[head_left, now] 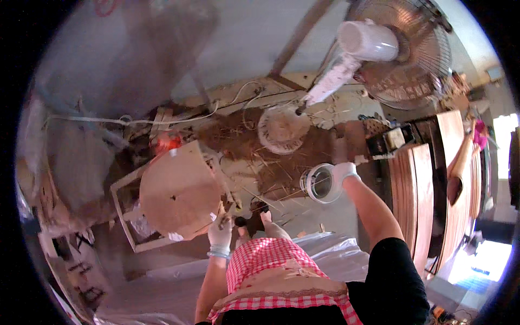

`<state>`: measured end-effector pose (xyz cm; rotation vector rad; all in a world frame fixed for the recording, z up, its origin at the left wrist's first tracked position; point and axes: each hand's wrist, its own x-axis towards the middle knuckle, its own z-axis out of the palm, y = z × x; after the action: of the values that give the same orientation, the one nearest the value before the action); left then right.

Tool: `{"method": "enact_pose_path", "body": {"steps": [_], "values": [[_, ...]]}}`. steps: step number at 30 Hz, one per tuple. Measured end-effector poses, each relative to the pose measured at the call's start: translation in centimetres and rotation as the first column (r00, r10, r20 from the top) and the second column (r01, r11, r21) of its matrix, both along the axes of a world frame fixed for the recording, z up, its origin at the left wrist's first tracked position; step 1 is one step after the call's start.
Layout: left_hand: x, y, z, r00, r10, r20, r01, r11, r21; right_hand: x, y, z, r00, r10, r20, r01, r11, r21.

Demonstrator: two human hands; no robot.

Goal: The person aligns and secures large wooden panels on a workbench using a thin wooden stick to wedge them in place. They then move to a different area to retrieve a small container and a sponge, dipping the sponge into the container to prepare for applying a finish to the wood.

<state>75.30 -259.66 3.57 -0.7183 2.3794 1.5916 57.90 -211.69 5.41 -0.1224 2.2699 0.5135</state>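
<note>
My left hand [220,233], in a white glove with a band at the wrist, is closed at the near right edge of a round tan board [179,197]. A small dark bit shows at its fingers; what they hold is too blurred to name. My right hand [345,172], also gloved in white, is at the right rim of a white bucket [311,185], its fingers closed over the edge as far as I can see. Thin sticks [295,193] reach from the bucket's mouth toward the left. The round board lies over a pale wooden frame [125,225].
A large fan [411,59] stands at the far right, its round base [283,130] on the floor ahead. Stacked wooden boards [414,200] stand to the right. Loose sticks litter the floor. A white cable [179,122] runs along the back. Clear plastic sheeting [336,252] lies near me.
</note>
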Motion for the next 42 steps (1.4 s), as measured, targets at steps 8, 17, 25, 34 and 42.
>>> {"method": "enact_pose_path", "body": {"steps": [8,17,25,34,42], "values": [[-8.5,13.2,3.9,0.897,-0.435,-0.084,0.442,0.870,0.218,1.8,11.6,9.0,0.973,-0.138,-0.187,0.168,0.974,0.152],[-8.7,28.1,4.5,0.785,-0.615,-0.078,0.610,0.743,0.274,7.6,20.4,11.5,0.877,-0.465,-0.118,0.399,0.844,-0.359],[-9.5,48.5,7.4,0.468,-0.837,-0.284,0.835,0.524,-0.167,9.8,28.2,8.6,0.919,-0.395,0.003,0.314,0.725,-0.613],[-9.9,62.3,11.0,0.493,-0.838,0.235,0.870,0.467,-0.158,10.3,32.3,10.0,0.925,-0.376,0.053,0.294,0.622,-0.726],[-10.0,65.4,7.5,0.639,-0.740,0.210,0.769,0.624,-0.142,8.9,45.5,7.3,0.873,-0.488,0.006,0.294,0.514,-0.806]]}}
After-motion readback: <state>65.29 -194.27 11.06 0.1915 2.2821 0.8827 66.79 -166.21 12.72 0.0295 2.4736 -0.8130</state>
